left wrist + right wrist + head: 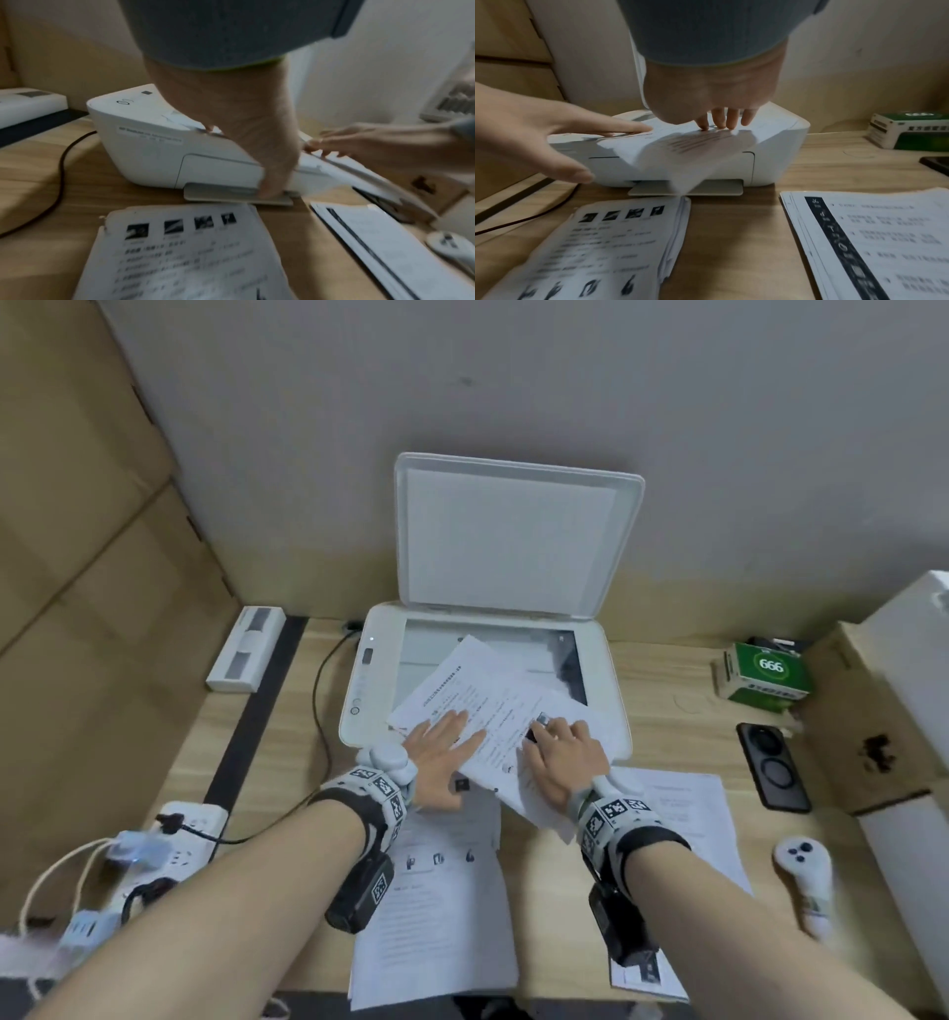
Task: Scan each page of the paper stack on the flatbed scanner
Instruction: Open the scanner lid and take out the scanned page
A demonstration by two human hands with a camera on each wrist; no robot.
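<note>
Wooden desk (616, 942) against a grey wall, cardboard boxes (77, 531) stacked on the left side.

White flatbed scanner (354, 680) at desk centre, back edge near the wall. Lid (513, 531) raised, standing nearly upright. Glass (426, 649) partly exposed at the rear left corner.

One printed sheet (477, 680) lies skewed across the glass, turned at an angle to the scanner body. Its near corner overhangs the front edge and droops; in the right wrist view that corner (680, 162) hangs down in front of the output tray.

Two paper stacks on the desk in front of the scanner: left stack (436, 916) with small pictures along the top of its upper page, right stack (683, 814) with a dark band down one side. The two are apart, bare wood between them.

Left hand (444, 747) rests palm down on the sheet's left part, fingers straight and a little spread, thumb out to the side. Right hand (562, 757) on the sheet's right part, four fingers bent down with tips pressing the paper, close together. Whether the right thumb is under the paper cannot be told.

Smaller items: power strip (169, 839) at the left desk edge, green box (765, 680) marked 666 at the right, dark phone (773, 765) beside it, white controller (806, 880) near the right front.
</note>
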